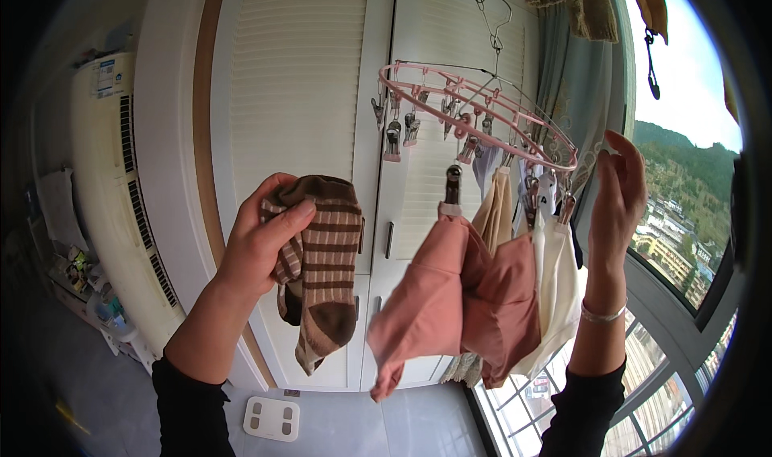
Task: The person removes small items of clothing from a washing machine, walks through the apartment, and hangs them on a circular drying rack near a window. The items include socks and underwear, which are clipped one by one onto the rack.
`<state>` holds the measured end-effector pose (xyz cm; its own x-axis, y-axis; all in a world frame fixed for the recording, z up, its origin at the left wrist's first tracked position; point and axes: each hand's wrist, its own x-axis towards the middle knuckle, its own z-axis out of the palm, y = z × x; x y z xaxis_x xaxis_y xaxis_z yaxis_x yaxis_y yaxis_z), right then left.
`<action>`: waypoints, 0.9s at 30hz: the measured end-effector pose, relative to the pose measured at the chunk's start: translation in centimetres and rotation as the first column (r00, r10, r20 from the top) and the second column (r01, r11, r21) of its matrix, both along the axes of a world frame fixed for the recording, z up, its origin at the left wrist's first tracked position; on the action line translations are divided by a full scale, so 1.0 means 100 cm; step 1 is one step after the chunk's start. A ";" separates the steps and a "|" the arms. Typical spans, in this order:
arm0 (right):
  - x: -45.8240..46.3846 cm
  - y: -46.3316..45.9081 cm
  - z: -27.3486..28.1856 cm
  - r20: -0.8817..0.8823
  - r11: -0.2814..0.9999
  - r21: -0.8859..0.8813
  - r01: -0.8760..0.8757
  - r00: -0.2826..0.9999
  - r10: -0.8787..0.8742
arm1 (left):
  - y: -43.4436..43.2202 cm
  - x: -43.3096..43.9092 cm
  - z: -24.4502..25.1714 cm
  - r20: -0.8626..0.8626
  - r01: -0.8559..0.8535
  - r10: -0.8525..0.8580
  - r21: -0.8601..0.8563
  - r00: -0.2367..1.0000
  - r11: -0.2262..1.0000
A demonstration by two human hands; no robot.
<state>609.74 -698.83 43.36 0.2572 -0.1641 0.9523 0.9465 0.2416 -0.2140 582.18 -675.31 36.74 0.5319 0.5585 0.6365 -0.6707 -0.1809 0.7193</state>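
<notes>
My left hand (253, 240) grips a pair of brown-and-pink striped socks (329, 246) near their cuffs, the toes hanging down. To the right hangs a round pink drying rack (416, 98) with several metal clips. A dusty-pink bra (428, 288) is suspended from two of those clips, in front of a white garment (555, 276) and a beige cloth (496, 209). My right hand (620, 197) is raised just beside the rack's right rim, apart from the socks. Its fingers are bent, with nothing seen in them.
White louvred cabinet doors (295, 95) stand behind the rack. A window (681, 203) with a grey frame is at the right, beside a curtain (594, 71). Brown clothing (594, 10) hangs overhead. A white scale (271, 419) lies on the floor, and an air conditioner (102, 173) stands left.
</notes>
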 end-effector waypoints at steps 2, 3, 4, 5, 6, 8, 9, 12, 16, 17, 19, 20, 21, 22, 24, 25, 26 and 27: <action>-0.045 0.008 -0.003 0.259 0.994 -0.085 -0.069 0.962 0.089 | 0.012 0.006 0.003 -0.021 -0.023 0.023 -0.006 1.000 1.000; -0.066 0.014 -0.004 0.416 0.979 -0.197 -0.052 0.900 0.131 | 0.017 0.009 0.004 -0.044 -0.033 0.033 -0.002 0.998 0.999; -0.085 0.021 -0.005 0.488 0.954 -0.297 -0.032 0.854 0.180 | 0.021 0.012 0.006 -0.064 -0.043 0.044 0.006 0.997 0.999; -0.101 0.029 -0.006 0.579 0.918 -0.396 -0.014 0.773 0.261 | 0.024 0.014 0.007 -0.085 -0.054 0.055 0.013 0.995 0.998; -0.114 0.038 -0.007 0.530 0.837 -0.545 -0.045 0.755 0.386 | 0.028 0.017 0.011 -0.081 -0.035 0.040 0.068 0.996 0.997; -0.132 0.059 -0.009 0.377 0.697 -0.704 -0.135 0.761 0.528 | 0.034 0.020 0.020 -0.084 -0.059 0.071 0.138 0.994 0.989; -0.138 0.070 -0.010 0.290 0.651 -0.736 -0.188 0.781 0.553 | 0.035 0.021 0.025 -0.079 -0.071 0.085 0.168 0.993 0.983; -0.143 0.101 0.002 0.231 0.814 -0.553 -0.178 0.906 0.355 | 0.034 0.025 0.043 -0.079 -0.121 0.139 0.202 0.987 0.972; -0.134 0.127 0.049 0.003 0.887 -0.404 -0.222 0.970 0.244 | 0.024 0.031 0.063 -0.023 -0.124 0.135 0.259 0.991 0.958; -0.131 0.128 0.061 -0.133 0.831 -0.449 -0.329 0.944 0.302 | 0.021 0.032 0.067 -0.003 -0.126 0.133 0.284 0.991 0.950; -0.131 0.132 0.074 -0.054 0.819 -0.422 -0.389 0.912 0.406 | 0.016 0.033 0.073 0.015 -0.139 0.142 0.313 0.990 0.939; -0.131 0.130 0.078 -0.105 0.770 -0.448 -0.454 0.882 0.459 | 0.014 0.033 0.074 0.009 -0.145 0.151 0.332 0.989 0.932; -0.132 0.128 0.080 -0.214 0.719 -0.468 -0.513 0.856 0.472 | 0.012 0.033 0.074 0.007 -0.154 0.162 0.347 0.987 0.925; -0.134 0.124 0.081 -0.225 0.681 -0.440 -0.585 0.806 0.547 | 0.010 0.033 0.073 0.009 -0.168 0.176 0.364 0.984 0.916; -0.138 0.116 0.082 -0.293 0.599 -0.387 -0.700 0.710 0.640 | 0.008 0.034 0.072 -0.016 -0.203 0.225 0.372 0.974 0.906; -0.139 0.112 0.081 -0.280 0.571 -0.384 -0.725 0.681 0.676 | 0.007 0.035 0.071 -0.023 -0.213 0.240 0.385 0.971 0.898; -0.140 0.108 0.080 -0.258 0.556 -0.389 -0.734 0.666 0.700 | 0.007 0.036 0.070 -0.025 -0.210 0.236 0.376 0.971 0.903; -0.140 0.105 0.080 -0.220 0.538 -0.403 -0.741 0.649 0.729 | 0.007 0.037 0.069 -0.023 -0.204 0.229 0.373 0.973 0.905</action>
<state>595.71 -688.31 51.31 0.1214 0.5033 0.8555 0.4724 0.7288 -0.4957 585.87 -674.57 43.67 0.4714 0.3990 0.7865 -0.5396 -0.5749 0.6151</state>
